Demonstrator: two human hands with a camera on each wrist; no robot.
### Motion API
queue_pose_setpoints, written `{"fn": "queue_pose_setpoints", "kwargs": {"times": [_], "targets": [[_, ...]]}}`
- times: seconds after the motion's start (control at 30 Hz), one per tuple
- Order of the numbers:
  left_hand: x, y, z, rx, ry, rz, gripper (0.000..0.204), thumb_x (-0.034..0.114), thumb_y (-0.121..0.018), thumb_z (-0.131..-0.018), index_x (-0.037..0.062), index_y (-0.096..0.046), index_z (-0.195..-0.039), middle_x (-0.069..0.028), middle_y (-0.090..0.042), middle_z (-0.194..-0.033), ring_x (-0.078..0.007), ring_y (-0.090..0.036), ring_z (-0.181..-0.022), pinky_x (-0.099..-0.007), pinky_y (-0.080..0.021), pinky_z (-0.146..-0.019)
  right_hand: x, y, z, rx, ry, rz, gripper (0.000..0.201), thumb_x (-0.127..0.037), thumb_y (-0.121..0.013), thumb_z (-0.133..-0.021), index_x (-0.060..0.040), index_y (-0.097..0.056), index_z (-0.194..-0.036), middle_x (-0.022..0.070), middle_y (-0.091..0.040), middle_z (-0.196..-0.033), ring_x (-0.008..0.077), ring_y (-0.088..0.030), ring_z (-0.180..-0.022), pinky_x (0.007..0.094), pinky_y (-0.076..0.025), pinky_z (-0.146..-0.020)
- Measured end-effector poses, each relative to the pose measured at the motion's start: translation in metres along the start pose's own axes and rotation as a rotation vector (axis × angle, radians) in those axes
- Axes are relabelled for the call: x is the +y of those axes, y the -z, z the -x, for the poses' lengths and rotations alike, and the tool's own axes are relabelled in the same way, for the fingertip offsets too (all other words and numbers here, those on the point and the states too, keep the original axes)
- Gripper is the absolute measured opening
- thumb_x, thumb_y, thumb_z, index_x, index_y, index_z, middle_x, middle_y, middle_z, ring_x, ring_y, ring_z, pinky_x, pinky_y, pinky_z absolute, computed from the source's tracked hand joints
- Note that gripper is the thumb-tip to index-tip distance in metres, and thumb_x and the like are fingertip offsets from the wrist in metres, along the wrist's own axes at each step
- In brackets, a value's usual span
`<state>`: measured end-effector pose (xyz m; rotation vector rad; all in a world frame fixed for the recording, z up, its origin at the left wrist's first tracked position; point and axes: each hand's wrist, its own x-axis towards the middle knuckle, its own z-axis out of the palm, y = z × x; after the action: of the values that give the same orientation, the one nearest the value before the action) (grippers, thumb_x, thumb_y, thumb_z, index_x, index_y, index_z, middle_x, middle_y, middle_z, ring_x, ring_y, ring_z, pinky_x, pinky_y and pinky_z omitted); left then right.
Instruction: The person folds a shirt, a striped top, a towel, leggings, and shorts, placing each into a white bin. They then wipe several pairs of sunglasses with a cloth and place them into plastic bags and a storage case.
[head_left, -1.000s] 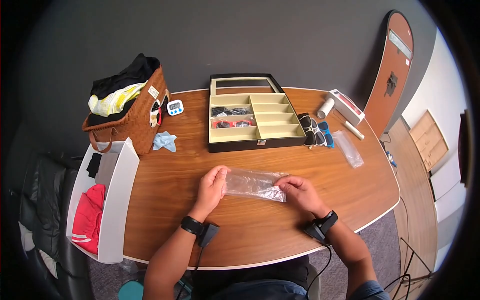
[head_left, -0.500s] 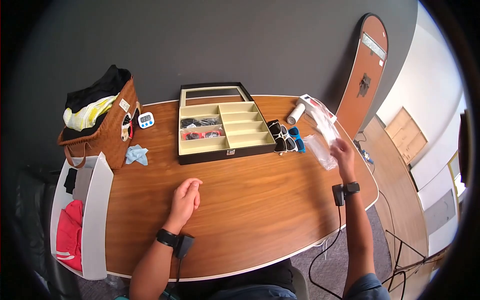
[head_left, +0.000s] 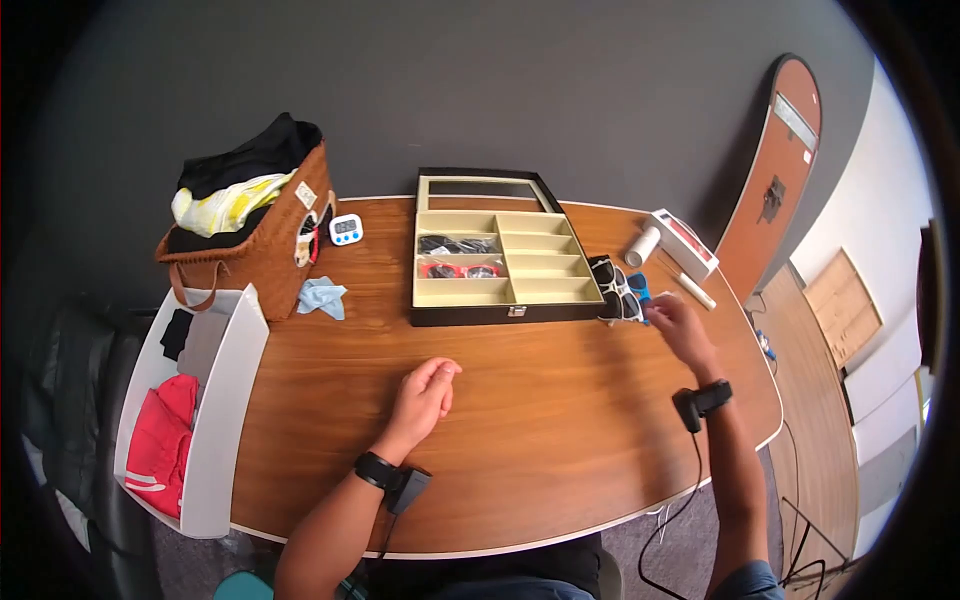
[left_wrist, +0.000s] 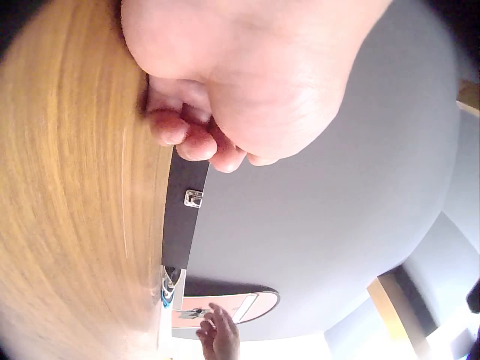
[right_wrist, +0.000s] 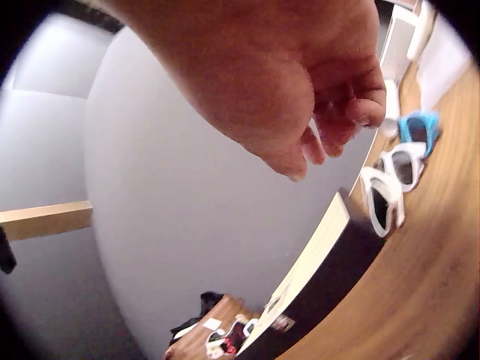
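My right hand (head_left: 682,328) hovers over the right part of the table, beside a row of sunglasses. Its fingers are loosely bent around nothing. Black sunglasses (head_left: 601,270), white-framed sunglasses (head_left: 628,305) and blue sunglasses (head_left: 640,286) lie there, partly hidden by the hand in the head view. Beyond them shows a clear plastic bag (right_wrist: 446,64). My left hand (head_left: 425,398) rests on the tabletop, fingers loosely curled and holding nothing. In front stands an open display case (head_left: 560,314); red sunglasses (head_left: 460,271) and dark sunglasses (head_left: 455,245), both in plastic, lie in its left compartments.
A brown basket (head_left: 285,240) of clothes, a timer (head_left: 346,230) and a blue cloth (head_left: 322,298) stand left. A white bin (head_left: 240,390) with folded clothes sits at the left edge. At right are a white box (head_left: 685,243), a roll (head_left: 643,246) and a white stick (head_left: 697,291).
Both hands held a clear plastic bag; the left let go, and the right carried it to the table's right side and released it. The right hand has since come back toward the sunglasses.
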<state>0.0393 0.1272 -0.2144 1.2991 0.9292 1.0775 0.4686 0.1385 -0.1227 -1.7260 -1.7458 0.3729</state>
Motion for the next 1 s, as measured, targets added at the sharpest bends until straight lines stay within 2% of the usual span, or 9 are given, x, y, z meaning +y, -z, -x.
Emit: {"fn": "queue_pose_setpoints", "kwargs": {"times": [0.03, 0.13, 0.2, 0.37, 0.53, 0.63, 0.7, 0.87, 1.0], "targets": [[0.002, 0.001, 0.001, -0.020, 0.008, 0.000, 0.025, 0.024, -0.043, -0.104, 0.0029, -0.057, -0.101, 0.0026, -0.045, -0.057, -0.0040, -0.040, -0.049, -0.0198, -0.033, -0.045, -0.059, -0.010, -0.006, -0.098, 0.001, 0.029, 0.022, -0.021, -0.064, -0.092, -0.0002, -0.065, -0.100, 0.0062, -0.065, -0.083, 0.0132, -0.059, -0.077, 0.0291, -0.048, -0.068], [0.003, 0.003, 0.000, -0.036, 0.007, 0.045, 0.028, 0.026, -0.044, -0.104, 0.0021, -0.059, -0.102, 0.0027, -0.045, -0.056, -0.0033, -0.040, -0.048, -0.0207, -0.033, -0.044, -0.089, -0.077, -0.051, -0.170, 0.121, -0.071, 0.026, -0.024, -0.064, -0.091, 0.0000, -0.066, -0.099, 0.0091, -0.067, -0.083, 0.0149, -0.061, -0.076, 0.0311, -0.049, -0.069], [0.001, 0.004, 0.000, -0.033, 0.013, 0.067, 0.027, 0.026, -0.044, -0.104, 0.0029, -0.058, -0.102, 0.0028, -0.046, -0.056, -0.0033, -0.041, -0.048, -0.0205, -0.034, -0.044, -0.106, -0.115, -0.087, -0.205, 0.234, -0.002, 0.029, -0.028, -0.064, -0.089, -0.0006, -0.068, -0.098, 0.0152, -0.068, -0.083, 0.0237, -0.064, -0.076, 0.0354, -0.050, -0.071], [-0.002, 0.005, -0.002, -0.059, 0.001, 0.101, 0.026, 0.026, -0.045, -0.104, 0.0037, -0.058, -0.101, 0.0025, -0.046, -0.056, -0.0040, -0.042, -0.049, -0.0214, -0.034, -0.045, -0.117, -0.178, -0.154, -0.207, 0.082, 0.268, 0.043, -0.043, -0.069, -0.081, -0.0012, -0.072, -0.088, 0.0192, -0.070, -0.085, 0.0330, -0.067, -0.081, 0.0396, -0.051, -0.074], [-0.005, 0.005, -0.003, -0.089, 0.011, 0.115, 0.028, 0.027, -0.043, -0.104, 0.0043, -0.058, -0.102, 0.0025, -0.047, -0.058, -0.0043, -0.043, -0.052, -0.0206, -0.036, -0.047, -0.138, -0.188, -0.160, -0.264, 0.048, 0.376, 0.038, -0.038, -0.070, -0.082, -0.0004, -0.073, -0.081, 0.0189, -0.068, -0.075, 0.0288, -0.067, -0.071, 0.0377, -0.051, -0.069], [-0.005, 0.006, -0.003, -0.090, 0.004, 0.100, 0.027, 0.027, -0.043, -0.104, 0.0046, -0.058, -0.102, 0.0028, -0.048, -0.061, -0.0043, -0.043, -0.053, -0.0203, -0.037, -0.048, -0.132, -0.187, -0.163, -0.214, 0.096, 0.151, 0.035, -0.034, -0.070, -0.083, 0.0004, -0.069, -0.077, 0.0144, -0.069, -0.076, 0.0254, -0.066, -0.072, 0.0342, -0.051, -0.071], [-0.007, 0.008, -0.004, -0.097, 0.012, 0.147, 0.025, 0.027, -0.045, -0.104, 0.0046, -0.057, -0.104, 0.0017, -0.051, -0.067, -0.0049, -0.046, -0.056, -0.0204, -0.039, -0.049, -0.129, -0.176, -0.161, -0.214, 0.298, -0.437, 0.021, -0.019, -0.065, -0.089, -0.0007, -0.066, -0.079, 0.0071, -0.069, -0.077, 0.0158, -0.063, -0.073, 0.0283, -0.049, -0.072], [-0.003, 0.005, -0.005, -0.006, -0.011, 0.283, 0.028, 0.028, -0.052, -0.100, 0.0038, -0.052, -0.113, -0.0033, -0.058, -0.089, -0.0083, -0.056, -0.071, -0.0231, -0.049, -0.055, -0.169, -0.107, -0.098, -0.227, 0.084, -0.673, 0.011, -0.016, -0.059, -0.095, -0.0053, -0.060, -0.092, -0.0003, -0.064, -0.086, 0.0089, -0.061, -0.084, 0.0253, -0.047, -0.077], [0.008, 0.005, -0.002, 0.073, -0.015, 0.444, 0.040, 0.032, -0.056, -0.099, 0.0053, -0.046, -0.126, -0.0093, -0.057, -0.109, -0.0179, -0.061, -0.090, -0.0320, -0.055, -0.075, -0.161, -0.095, -0.037, -0.238, -0.042, -0.865, 0.015, -0.022, -0.059, -0.097, -0.0066, -0.059, -0.094, -0.0006, -0.064, -0.089, 0.0086, -0.061, -0.084, 0.0260, -0.051, -0.074]]}}
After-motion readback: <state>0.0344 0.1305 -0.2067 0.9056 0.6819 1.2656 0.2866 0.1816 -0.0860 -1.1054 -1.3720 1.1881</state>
